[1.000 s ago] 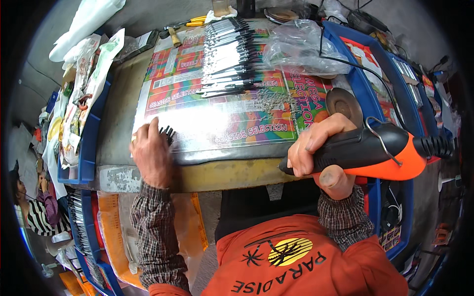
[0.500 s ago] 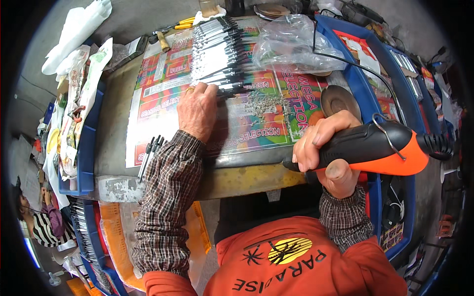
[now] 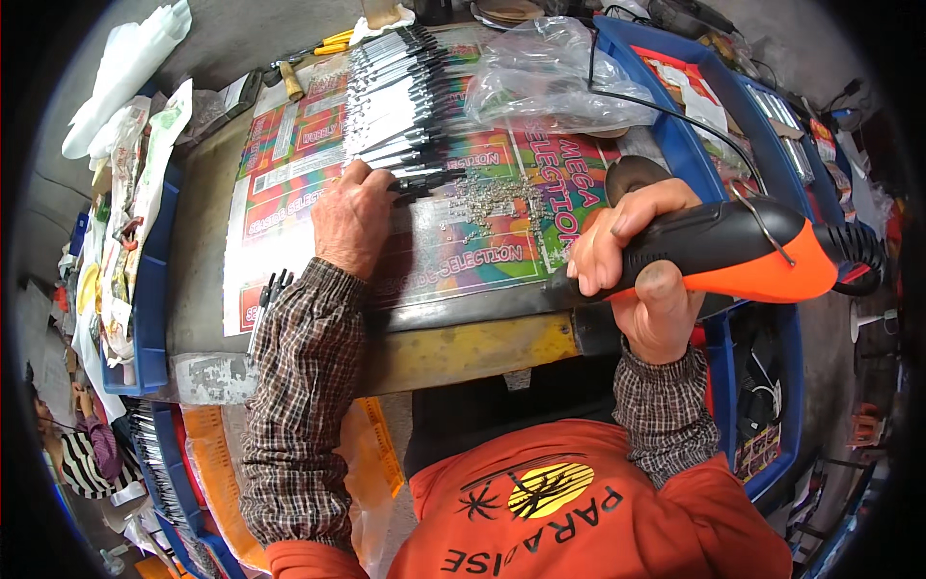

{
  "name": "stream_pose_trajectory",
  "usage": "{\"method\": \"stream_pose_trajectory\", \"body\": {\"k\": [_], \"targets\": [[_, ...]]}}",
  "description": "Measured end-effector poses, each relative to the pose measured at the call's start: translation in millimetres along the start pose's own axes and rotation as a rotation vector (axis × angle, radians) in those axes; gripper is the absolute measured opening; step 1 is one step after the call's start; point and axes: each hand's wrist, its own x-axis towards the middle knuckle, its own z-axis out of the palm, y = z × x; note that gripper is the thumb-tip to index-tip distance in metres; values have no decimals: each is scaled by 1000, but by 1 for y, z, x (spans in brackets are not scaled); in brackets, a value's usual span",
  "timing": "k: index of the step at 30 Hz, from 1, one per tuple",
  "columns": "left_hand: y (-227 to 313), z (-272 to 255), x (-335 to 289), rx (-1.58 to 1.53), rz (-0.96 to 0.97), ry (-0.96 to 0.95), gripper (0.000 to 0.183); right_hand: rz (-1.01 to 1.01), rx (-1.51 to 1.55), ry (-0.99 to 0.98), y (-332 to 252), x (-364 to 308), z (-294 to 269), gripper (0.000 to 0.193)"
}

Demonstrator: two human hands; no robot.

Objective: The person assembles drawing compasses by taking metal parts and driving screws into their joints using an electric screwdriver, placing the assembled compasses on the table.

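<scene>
A long row of slim white-and-black pens (image 3: 394, 92) lies side by side on the colourful printed sheet (image 3: 289, 207). My left hand (image 3: 353, 214) is at the near end of this row, its fingers closed on the end of a pen; the fingertips are partly hidden. In my right hand (image 3: 641, 251) is a black-and-orange electric screwdriver (image 3: 738, 253) with a wire hanging loop. It is held level above the table's front edge, its dark nose pointing left. Many small silvery parts (image 3: 497, 203) lie scattered on the sheet between the hands.
A few loose pens (image 3: 262, 307) lie beside my left forearm. Clear plastic bags (image 3: 550, 77) and a round dark dish (image 3: 637, 179) sit at the right. Blue trays (image 3: 666, 116) flank the table. A coiled cord (image 3: 854, 253) trails from the screwdriver. Another person (image 3: 92, 454) sits far left.
The screwdriver in my right hand has risen a little and moved away from the table's front edge. My left hand stays at the pen row. The whole view has shifted slightly.
</scene>
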Motion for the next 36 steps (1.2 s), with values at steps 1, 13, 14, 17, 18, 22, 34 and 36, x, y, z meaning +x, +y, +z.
{"method": "stream_pose_trajectory", "body": {"k": [1, 13, 14, 17, 18, 22, 34, 36], "targets": [[0, 3, 0, -22, 13, 15, 9, -26, -25, 11, 1, 1, -2, 34], [9, -18, -8, -165, 118, 147, 13, -108, -64, 85, 12, 10, -11, 31], [16, -24, -9, -250, 68, 140, 14, -120, -72, 91, 13, 11, -13, 30], [29, -33, -16, -390, 38, 202, 18, -140, -85, 111, 17, 13, -14, 28], [35, -36, -20, -531, -91, 145, 20, -150, -90, 126, 19, 13, -14, 28], [46, -37, -37, -945, -329, 30, 25, -169, -89, 134, 24, 16, -16, 27], [66, -35, -56, -874, -221, -77, 18, -241, -86, 179, 23, 17, -19, 28], [72, -37, -56, -781, -139, -81, 19, -149, -242, 162, 22, 16, -20, 38]]}}
